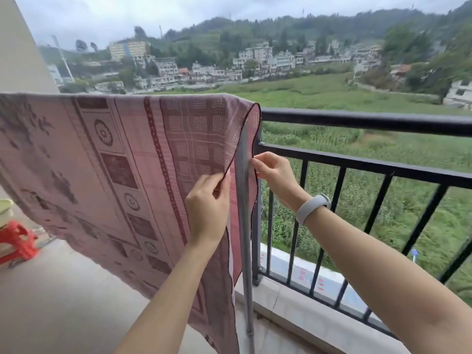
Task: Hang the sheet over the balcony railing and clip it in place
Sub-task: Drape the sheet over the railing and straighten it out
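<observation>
Draping over the top rail of the black metal balcony railing [370, 121], the pink patterned cotton sheet [115, 162] covers the railing's left stretch, its hemmed right edge hanging near a grey upright pole [244, 226]. The left hand [208, 203] pinches the near layer's hem; just right of the pole, the right hand [272, 169] pinches the far layer's edge. Best to draw both edges level and taut before clipping, so the overhang balances; no clip shows yet.

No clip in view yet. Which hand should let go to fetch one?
Probably right hand: it only pinches the pink patterned sheet's far edge, while left hand grips the nearer edge.
</observation>
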